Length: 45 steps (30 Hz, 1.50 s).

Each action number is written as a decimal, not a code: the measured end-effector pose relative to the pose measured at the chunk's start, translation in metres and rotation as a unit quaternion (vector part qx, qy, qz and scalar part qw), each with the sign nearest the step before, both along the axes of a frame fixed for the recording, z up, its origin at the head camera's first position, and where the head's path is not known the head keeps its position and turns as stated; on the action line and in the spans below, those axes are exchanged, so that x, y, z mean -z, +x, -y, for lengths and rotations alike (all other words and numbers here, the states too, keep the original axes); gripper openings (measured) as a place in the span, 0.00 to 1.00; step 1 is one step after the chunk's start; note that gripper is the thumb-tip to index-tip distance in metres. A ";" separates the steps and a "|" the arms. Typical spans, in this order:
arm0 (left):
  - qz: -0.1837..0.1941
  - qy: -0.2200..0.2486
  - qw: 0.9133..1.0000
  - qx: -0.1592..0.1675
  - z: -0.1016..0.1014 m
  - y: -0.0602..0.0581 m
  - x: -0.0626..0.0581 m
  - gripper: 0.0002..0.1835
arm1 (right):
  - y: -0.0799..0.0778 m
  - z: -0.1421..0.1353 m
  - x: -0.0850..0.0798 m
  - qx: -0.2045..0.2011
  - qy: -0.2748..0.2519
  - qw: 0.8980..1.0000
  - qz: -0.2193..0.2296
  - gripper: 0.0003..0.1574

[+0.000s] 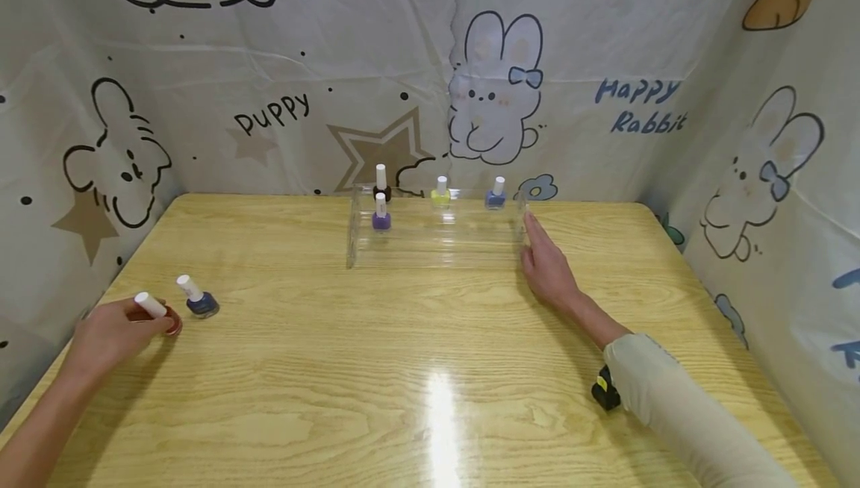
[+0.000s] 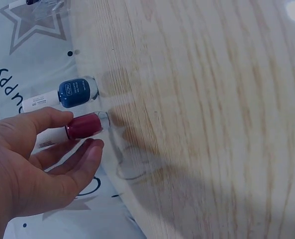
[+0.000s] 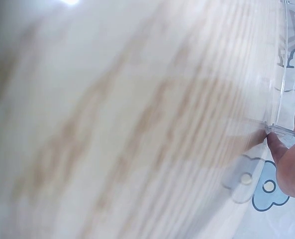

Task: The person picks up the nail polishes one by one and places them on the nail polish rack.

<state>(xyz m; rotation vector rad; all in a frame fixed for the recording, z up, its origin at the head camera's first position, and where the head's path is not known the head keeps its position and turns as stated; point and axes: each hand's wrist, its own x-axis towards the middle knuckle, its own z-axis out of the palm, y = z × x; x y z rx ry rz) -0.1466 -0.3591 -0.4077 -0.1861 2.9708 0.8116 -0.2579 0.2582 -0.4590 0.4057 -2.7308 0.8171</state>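
Note:
My left hand (image 1: 110, 335) has its fingers around a red nail polish bottle (image 2: 84, 126) with a white cap, at the table's left side. Its index finger lies along the bottle's upper side in the left wrist view, with the thumb on the opposite side. Beside it stands a dark blue nail polish bottle (image 1: 203, 304). My right hand (image 1: 549, 268) rests against the right end of a clear stepped rack (image 1: 443, 253), fingers extended. On the rack stand a purple bottle (image 1: 381, 220), a dark bottle (image 1: 381, 193), a yellow bottle (image 1: 440, 195) and a blue bottle (image 1: 495, 198).
The rack stands near the back edge of the wood-grain table (image 1: 322, 391). Printed cloth (image 1: 396, 48) hangs behind and at both sides. A small black device (image 1: 605, 391) shows at the right forearm's sleeve (image 1: 678, 406).

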 end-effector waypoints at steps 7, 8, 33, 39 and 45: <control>0.010 0.002 1.000 0.001 0.000 0.000 -0.001 0.20 | -0.001 -0.001 0.001 0.005 0.001 1.000 0.007 0.41; 0.007 0.001 1.000 0.003 0.000 0.001 0.000 0.20 | -0.001 -0.001 0.001 0.005 0.001 1.000 0.008 0.41; -0.067 -0.007 0.998 -0.018 -0.007 0.006 -0.011 0.22 | -0.001 -0.003 0.001 0.003 0.003 1.000 -0.004 0.41; -0.086 0.007 0.996 -0.025 -0.023 0.008 -0.027 0.22 | -0.001 -0.002 0.000 0.001 0.001 1.000 0.005 0.41; -0.106 0.034 0.994 -0.002 -0.043 0.007 -0.045 0.23 | 0.000 -0.001 0.000 -0.001 0.002 1.000 0.002 0.40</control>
